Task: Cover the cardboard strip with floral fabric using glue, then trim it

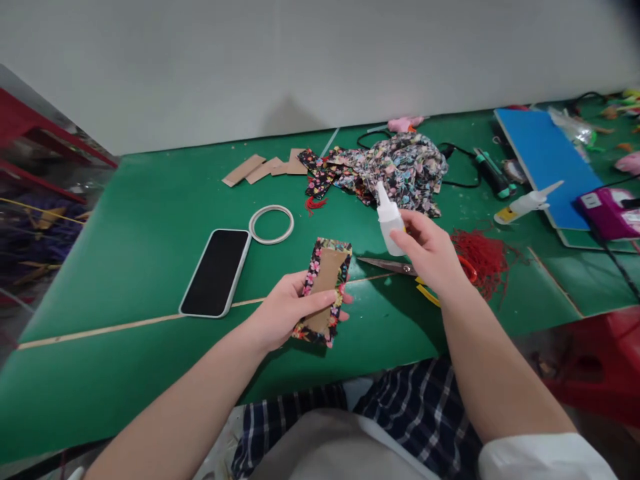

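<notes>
My left hand holds a small cardboard piece wrapped in black floral fabric, brown side up, just above the green table. My right hand grips a small white glue bottle, nozzle pointing up, to the right of the piece. Scissors with yellow and red handles lie on the table under my right hand, partly hidden by it.
A phone lies face up at the left, a white tape ring beside it. Cardboard strips and a floral fabric heap sit further back. Red thread, a second glue bottle and a blue board lie to the right.
</notes>
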Tool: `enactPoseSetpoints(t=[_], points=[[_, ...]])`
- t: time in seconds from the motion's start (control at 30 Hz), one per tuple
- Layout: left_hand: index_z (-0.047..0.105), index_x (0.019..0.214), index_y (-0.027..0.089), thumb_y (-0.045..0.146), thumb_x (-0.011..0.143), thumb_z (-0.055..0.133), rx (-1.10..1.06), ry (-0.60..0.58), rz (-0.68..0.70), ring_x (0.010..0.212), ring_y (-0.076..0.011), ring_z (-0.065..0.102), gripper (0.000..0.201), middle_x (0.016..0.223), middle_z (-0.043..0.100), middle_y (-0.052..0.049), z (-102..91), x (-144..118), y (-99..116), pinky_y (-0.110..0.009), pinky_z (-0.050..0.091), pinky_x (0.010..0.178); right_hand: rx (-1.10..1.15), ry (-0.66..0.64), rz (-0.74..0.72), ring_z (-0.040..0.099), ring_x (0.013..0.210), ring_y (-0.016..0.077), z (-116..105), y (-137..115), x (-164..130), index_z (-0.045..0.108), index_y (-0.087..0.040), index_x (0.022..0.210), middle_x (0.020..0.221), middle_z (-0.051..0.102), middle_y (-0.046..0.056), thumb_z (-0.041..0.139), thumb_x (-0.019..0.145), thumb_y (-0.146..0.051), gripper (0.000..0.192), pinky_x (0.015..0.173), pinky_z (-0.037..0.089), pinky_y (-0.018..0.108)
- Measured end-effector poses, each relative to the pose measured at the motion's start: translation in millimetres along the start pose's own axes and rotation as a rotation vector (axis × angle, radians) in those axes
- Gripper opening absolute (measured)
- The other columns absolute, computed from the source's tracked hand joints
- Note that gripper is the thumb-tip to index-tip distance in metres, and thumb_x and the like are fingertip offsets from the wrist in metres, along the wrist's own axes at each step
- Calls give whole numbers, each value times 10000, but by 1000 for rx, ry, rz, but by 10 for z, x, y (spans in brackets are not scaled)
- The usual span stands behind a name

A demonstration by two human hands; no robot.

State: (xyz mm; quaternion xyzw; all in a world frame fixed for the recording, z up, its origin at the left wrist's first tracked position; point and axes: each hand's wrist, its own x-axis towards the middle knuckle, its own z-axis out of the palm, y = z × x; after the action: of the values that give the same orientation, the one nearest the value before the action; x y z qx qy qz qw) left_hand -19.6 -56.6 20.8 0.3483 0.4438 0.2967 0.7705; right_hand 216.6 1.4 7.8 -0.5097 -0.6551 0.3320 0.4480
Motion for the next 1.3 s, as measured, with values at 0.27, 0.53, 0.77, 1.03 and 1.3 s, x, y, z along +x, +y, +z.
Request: enactPoseSetpoints(t=[0.27,0.53,0.77,1.03,1.3], points=[[571,901,144,262,738,724,-122,-85,-82,627,-150,691,253,811,729,-51,87,-102,6,-223,560,549,145,279,-52,481,463,78,-154,-596,-106,685,-271,843,698,597,-32,754,640,-339,225,377,361,221],[582,905,154,245,759,686,-77,-91,-232,587,-115,655,201,794,719,-31,185,-100,-8,-192,511,530,-243,85,-320,368,430,54,142,-976,-72,554,-228,583,494,498,-59,667,719,-458,291,405,326,227],[606,847,151,236,773,654,-70,-109,-266,498,-95,605,123,664,692,-3,163,-73,-19,-185,478,494,-425,6,-486,419,461,26,219,-847,-48,503,-204,553,517,518,-68,591,782,-501,386,449,289,196],[630,783,145,220,753,683,-143,-127,-303,506,-95,617,97,660,698,-9,151,-56,-11,-153,459,456,-295,-76,-476,485,450,51,178,-899,19,487,-186,471,444,503,-51,729,637,-506,434,417,327,218],[639,817,137,229,764,671,-118,-147,-324,544,-119,642,111,628,692,-27,141,-49,12,-168,485,486,-326,3,-569,473,496,34,146,-783,-6,521,-189,654,547,575,-71,734,685,-391,295,447,343,197]])
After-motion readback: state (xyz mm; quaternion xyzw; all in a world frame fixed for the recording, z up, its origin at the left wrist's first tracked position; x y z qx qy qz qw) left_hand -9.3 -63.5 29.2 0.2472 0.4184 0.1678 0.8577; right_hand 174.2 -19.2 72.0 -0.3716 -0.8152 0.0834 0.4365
